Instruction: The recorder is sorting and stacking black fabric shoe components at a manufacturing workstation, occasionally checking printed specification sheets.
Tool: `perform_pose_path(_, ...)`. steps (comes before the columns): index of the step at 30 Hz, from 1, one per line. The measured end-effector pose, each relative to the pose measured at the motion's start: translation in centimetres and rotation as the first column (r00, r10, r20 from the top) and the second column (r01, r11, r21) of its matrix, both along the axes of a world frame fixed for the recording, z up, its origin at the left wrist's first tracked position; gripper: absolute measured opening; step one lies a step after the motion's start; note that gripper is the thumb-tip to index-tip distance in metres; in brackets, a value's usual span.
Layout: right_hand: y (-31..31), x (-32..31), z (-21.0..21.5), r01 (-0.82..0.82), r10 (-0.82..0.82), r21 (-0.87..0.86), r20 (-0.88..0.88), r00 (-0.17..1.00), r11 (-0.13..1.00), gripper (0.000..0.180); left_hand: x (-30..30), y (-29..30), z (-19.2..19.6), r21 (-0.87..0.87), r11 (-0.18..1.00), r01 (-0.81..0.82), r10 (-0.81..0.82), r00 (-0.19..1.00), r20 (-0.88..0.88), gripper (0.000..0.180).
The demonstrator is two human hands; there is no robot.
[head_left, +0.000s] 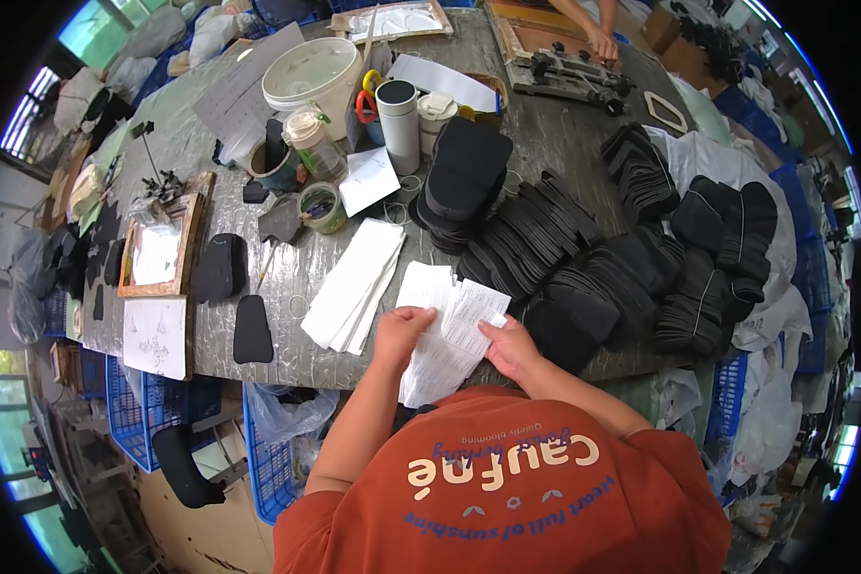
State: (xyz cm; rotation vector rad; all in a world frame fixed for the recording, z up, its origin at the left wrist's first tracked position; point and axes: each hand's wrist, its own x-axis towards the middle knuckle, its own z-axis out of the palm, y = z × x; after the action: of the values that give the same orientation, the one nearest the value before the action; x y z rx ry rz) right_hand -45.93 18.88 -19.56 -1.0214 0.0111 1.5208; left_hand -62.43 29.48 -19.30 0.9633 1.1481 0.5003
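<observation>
Near the table's front edge, my left hand (405,335) pinches a long strip of white printed paper (429,356) that hangs down toward my shirt. My right hand (512,346) grips a shorter printed slip (474,312), its thumb on the front. The two papers overlap between my hands. Left of them lies a fanned stack of white paper strips (356,287). Just beyond and to the right, rows of black, rounded fabric pads (526,234) are stacked on the table.
Beyond the paper stack stand a white bucket (311,81), a white tumbler (399,124) and a glass jar (320,206). A wooden-framed screen (158,244) lies at the left. Blue crates (270,459) sit below the front edge. Another person's hand (603,46) works at the far right.
</observation>
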Motion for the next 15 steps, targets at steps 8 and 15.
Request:
perform_pose_path(8, -0.1, 0.5, -0.2, 0.003, -0.004, -0.02, -0.035, 0.999, 1.0, 0.032, -0.3, 1.3, -0.3, 0.56, 0.749, 0.355, -0.144, 0.911, -0.386, 0.025)
perform_pose_path(15, 0.2, 0.1, 0.3, -0.032, 0.031, -0.014, -0.01, 0.999, 0.999, 0.031, 0.7, -1.0, 1.7, 0.04, 0.98, 0.195, -0.191, 0.978, -0.082, 0.015)
